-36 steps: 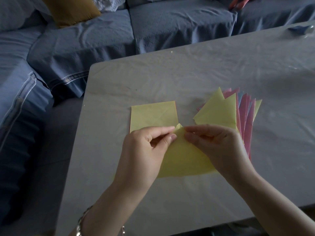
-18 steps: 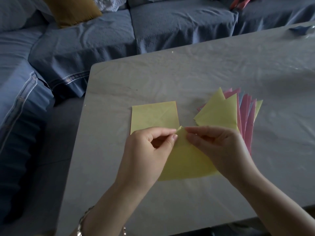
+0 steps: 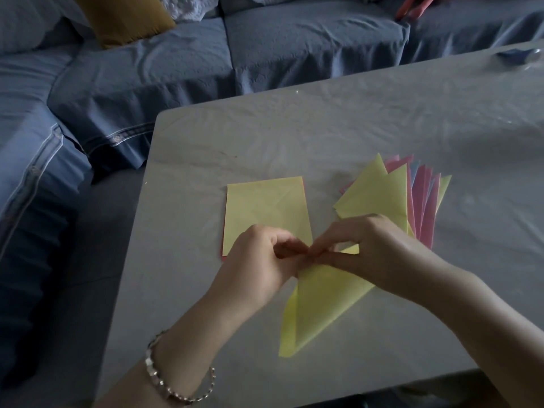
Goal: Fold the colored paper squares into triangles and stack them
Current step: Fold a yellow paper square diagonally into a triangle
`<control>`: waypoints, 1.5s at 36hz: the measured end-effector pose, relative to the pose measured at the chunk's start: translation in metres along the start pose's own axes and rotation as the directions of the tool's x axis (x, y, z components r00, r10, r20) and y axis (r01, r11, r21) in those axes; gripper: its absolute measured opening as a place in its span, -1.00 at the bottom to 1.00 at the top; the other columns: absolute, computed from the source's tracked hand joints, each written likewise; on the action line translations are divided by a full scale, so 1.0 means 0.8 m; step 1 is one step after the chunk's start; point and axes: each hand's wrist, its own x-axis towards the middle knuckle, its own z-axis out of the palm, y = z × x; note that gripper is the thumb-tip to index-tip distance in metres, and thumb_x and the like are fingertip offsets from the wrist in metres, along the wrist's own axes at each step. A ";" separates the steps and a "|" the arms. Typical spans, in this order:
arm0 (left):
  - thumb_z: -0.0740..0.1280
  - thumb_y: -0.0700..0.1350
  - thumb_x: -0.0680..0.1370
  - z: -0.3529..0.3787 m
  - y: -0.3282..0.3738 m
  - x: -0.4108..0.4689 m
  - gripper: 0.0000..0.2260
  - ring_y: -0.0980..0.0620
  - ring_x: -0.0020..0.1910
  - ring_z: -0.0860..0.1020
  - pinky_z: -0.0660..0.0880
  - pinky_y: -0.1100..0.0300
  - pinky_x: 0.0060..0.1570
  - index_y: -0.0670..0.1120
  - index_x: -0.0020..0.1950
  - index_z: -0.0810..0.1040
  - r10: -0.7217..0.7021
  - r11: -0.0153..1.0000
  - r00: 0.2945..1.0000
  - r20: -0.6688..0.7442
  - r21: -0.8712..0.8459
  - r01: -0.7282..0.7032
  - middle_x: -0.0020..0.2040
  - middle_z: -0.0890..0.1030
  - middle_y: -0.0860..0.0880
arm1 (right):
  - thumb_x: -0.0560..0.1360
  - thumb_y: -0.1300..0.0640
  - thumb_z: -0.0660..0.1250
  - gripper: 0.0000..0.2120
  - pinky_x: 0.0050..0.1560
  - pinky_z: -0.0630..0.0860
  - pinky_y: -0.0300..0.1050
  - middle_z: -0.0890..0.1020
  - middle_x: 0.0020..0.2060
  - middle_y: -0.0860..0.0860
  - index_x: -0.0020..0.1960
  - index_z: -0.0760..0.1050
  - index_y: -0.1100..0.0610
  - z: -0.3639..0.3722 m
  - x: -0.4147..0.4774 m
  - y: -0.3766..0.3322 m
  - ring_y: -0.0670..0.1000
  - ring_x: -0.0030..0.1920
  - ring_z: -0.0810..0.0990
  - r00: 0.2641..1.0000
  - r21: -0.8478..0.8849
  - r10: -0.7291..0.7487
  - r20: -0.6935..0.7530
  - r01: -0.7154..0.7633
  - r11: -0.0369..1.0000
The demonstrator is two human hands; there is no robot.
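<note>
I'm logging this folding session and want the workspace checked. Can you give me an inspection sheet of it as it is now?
Surface: table under a wrinkled pale cover.
Job's things: yellow sheet, partly folded on the diagonal; square pile, yellow on top; triangle pile, yellow over pink and blue, fanned out.
Clutter: blue thing at the table's far right corner, too blurred to name.
Hands: left hand and right hand both pinch the yellow sheet's far corner.
Cables: nothing seen.
Surroundings: blue sofa with a mustard cushion.
</note>
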 end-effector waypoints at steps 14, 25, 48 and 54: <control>0.46 -0.28 0.37 0.038 -0.110 0.051 -0.88 0.21 -0.56 0.49 0.44 0.39 -0.46 -0.11 -0.34 0.61 -0.543 0.807 0.784 -0.301 -0.444 0.389 -0.56 0.55 0.11 | 0.46 -0.03 0.06 -0.61 0.09 0.49 -0.09 0.65 0.04 -0.10 -0.01 0.63 0.03 0.113 -0.016 0.064 -0.05 0.10 0.60 0.994 -0.393 0.042 0.104 0.002 0.920; 0.44 -0.30 0.39 0.040 -0.130 0.054 -0.81 0.23 -0.59 0.49 0.44 0.37 -0.52 -0.07 -0.38 0.57 -0.520 0.837 0.794 -0.315 -0.371 0.401 -0.60 0.53 0.10 | 0.56 0.00 -0.03 -0.58 0.32 0.22 -0.16 0.42 0.34 -0.06 0.27 0.47 0.08 0.126 -0.004 0.077 -0.12 0.34 0.37 0.976 -0.415 0.214 0.037 -0.180 0.892; 0.46 -0.21 0.35 0.041 -0.131 0.054 -0.81 -0.05 -0.28 0.61 0.54 0.09 -0.15 0.00 -0.41 0.57 -0.499 0.862 0.800 -0.334 -0.287 0.418 -0.37 0.62 -0.06 | 0.59 0.11 0.01 -0.62 0.34 0.11 -0.11 0.30 0.38 0.07 0.37 0.24 0.21 0.116 0.089 0.119 0.02 0.42 0.18 0.940 -0.448 0.335 -0.063 -0.327 0.832; 0.46 -0.21 0.36 0.043 -0.130 0.054 -0.79 0.06 -0.37 0.54 0.43 0.27 -0.32 0.02 -0.42 0.56 -0.491 0.866 0.790 -0.366 -0.300 0.399 -0.41 0.58 0.04 | 0.60 0.11 0.06 -0.57 0.41 0.00 -0.08 0.26 0.43 0.13 0.41 0.22 0.28 0.125 0.062 0.118 0.06 0.47 0.11 0.942 -0.448 0.312 -0.122 -0.333 0.830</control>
